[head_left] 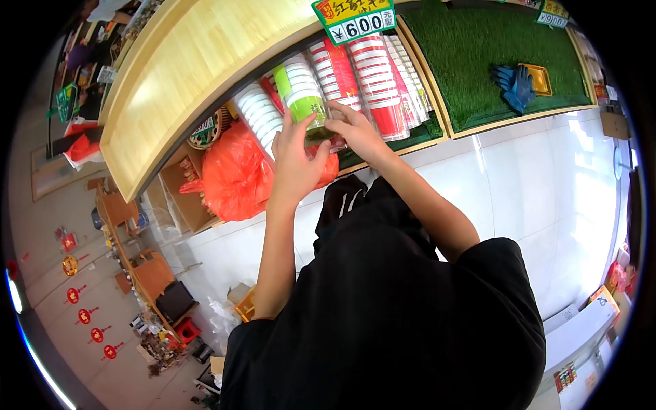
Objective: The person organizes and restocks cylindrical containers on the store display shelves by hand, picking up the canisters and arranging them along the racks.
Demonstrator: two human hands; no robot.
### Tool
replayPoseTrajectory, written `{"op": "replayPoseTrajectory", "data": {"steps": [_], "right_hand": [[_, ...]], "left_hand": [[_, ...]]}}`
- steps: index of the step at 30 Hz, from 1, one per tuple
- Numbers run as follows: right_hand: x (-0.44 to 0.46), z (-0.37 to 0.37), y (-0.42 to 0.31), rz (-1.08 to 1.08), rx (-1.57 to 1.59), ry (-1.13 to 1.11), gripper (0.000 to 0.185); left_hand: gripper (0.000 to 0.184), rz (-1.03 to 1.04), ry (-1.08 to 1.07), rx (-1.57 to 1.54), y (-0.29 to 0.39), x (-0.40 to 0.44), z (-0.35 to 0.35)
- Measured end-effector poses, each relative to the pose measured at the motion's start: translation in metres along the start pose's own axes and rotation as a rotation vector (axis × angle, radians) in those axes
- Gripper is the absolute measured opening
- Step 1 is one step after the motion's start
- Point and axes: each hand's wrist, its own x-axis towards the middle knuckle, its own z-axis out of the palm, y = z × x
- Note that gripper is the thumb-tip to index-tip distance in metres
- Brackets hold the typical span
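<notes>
Both of my hands are on a plastic-wrapped stack of green and white paper cups [304,92]. My left hand [297,160] grips its near end from the left side, and my right hand [355,133] holds the same end from the right. Beside it on the left lies a wrapped stack of white cups [258,113]. To the right are wrapped stacks of red and white cups [374,75]. An orange-red plastic bag [236,174] bulges just left of my left hand.
A pale wooden board [184,61] spans the upper left. A price sign [357,24] stands above the cups. On green turf [471,55] at the right lie blue gloves [516,87] and a yellow tray [540,80]. A cardboard box [183,188] sits left of the bag.
</notes>
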Motion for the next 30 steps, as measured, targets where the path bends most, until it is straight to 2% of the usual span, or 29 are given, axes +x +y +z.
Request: {"op": "replayPoseTrajectory", "data": {"steps": [5, 7, 9, 11, 12, 15, 17, 20, 21, 25, 27, 30], "right_hand": [[-0.012, 0.012, 0.003, -0.036, -0.111, 0.034, 0.069], [-0.015, 0.016, 0.014, -0.208, -0.299, 0.097, 0.071], [-0.018, 0.016, 0.02, -0.24, -0.245, 0.071, 0.074], [-0.029, 0.022, 0.006, -0.271, -0.499, 0.164, 0.077], [-0.031, 0.024, 0.004, -0.265, -0.507, 0.179, 0.078], [-0.04, 0.03, 0.0, -0.26, -0.388, 0.198, 0.075], [-0.041, 0.03, 0.01, -0.311, -0.463, 0.254, 0.071], [-0.043, 0.031, 0.022, -0.223, -0.27, 0.292, 0.065], [-0.044, 0.03, 0.028, -0.247, -0.269, 0.308, 0.065], [-0.05, 0.025, 0.043, -0.286, -0.215, 0.267, 0.063], [-0.063, 0.028, 0.037, -0.188, -0.048, 0.234, 0.064], [-0.078, 0.028, 0.036, -0.183, -0.158, 0.275, 0.059]], "left_hand": [[0.049, -0.044, -0.017, -0.052, 0.005, -0.01, -0.004], [0.049, -0.016, -0.053, 0.026, 0.01, -0.014, -0.008], [0.05, -0.012, -0.057, 0.016, 0.01, -0.018, -0.008], [0.05, -0.005, -0.063, 0.005, 0.012, -0.022, -0.009], [0.05, -0.005, -0.065, 0.011, 0.014, -0.023, -0.01], [0.051, -0.008, -0.079, -0.047, 0.016, -0.03, -0.012], [0.052, -0.003, -0.084, -0.104, 0.015, -0.038, -0.014], [0.056, 0.065, -0.122, -0.067, 0.009, -0.047, -0.009], [0.055, 0.062, -0.112, -0.139, 0.008, -0.049, -0.009], [0.055, 0.064, -0.106, -0.225, 0.005, -0.059, -0.015], [0.055, 0.071, -0.097, -0.277, 0.003, -0.063, -0.019], [0.053, 0.088, -0.072, -0.36, 0.006, -0.075, -0.021]]}}
